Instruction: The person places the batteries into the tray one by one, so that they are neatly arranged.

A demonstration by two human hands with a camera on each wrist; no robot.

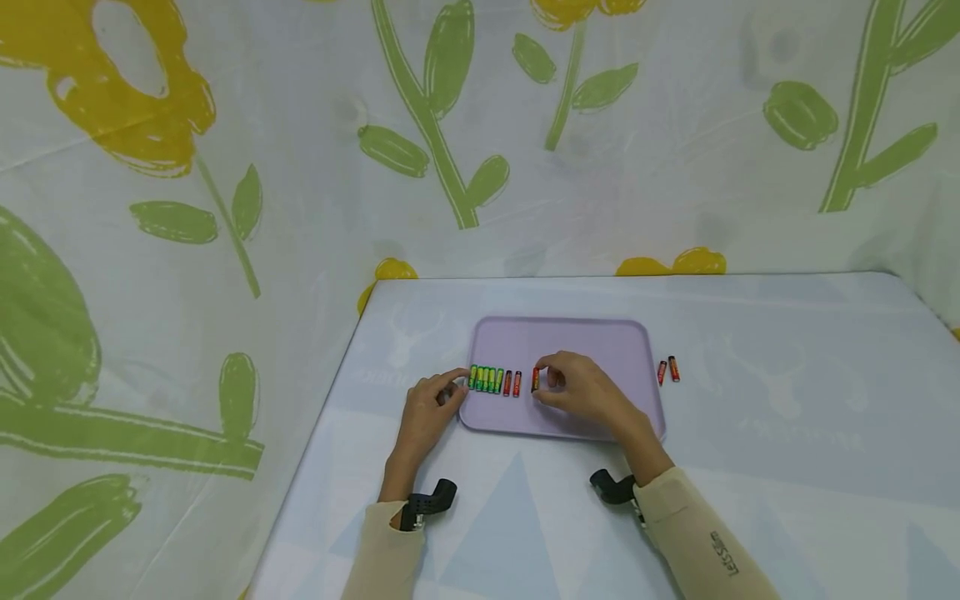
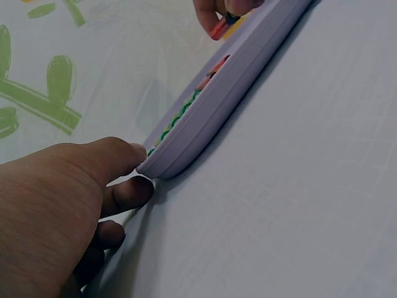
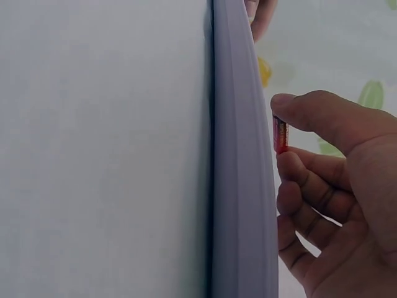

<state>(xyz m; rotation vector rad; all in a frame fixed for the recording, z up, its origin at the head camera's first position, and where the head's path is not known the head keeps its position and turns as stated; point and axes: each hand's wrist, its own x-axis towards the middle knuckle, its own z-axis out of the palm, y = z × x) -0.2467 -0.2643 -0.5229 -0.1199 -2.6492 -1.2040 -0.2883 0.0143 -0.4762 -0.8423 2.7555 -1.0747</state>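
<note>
A shallow lilac tray (image 1: 570,333) lies on the table. My left hand (image 1: 431,408) holds the tray's left rim, one fingertip beside the end of the battery row; in the left wrist view that hand (image 2: 62,192) has its other fingers curled below the rim. Several green batteries (image 1: 486,380) stand side by side inside the tray, followed by two red batteries (image 1: 512,383). Over the tray, right of that row, my right hand (image 1: 581,385) pinches another red battery (image 1: 536,380) between thumb and finger. The right wrist view shows this battery (image 3: 281,133) between the fingertips.
Two more red batteries (image 1: 668,370) lie on the table just right of the tray. The pale patterned tabletop (image 1: 787,433) stretches away to the right. A flower-printed curtain (image 1: 300,167) hangs behind and at the left. Each wrist carries a black camera mount (image 1: 431,502).
</note>
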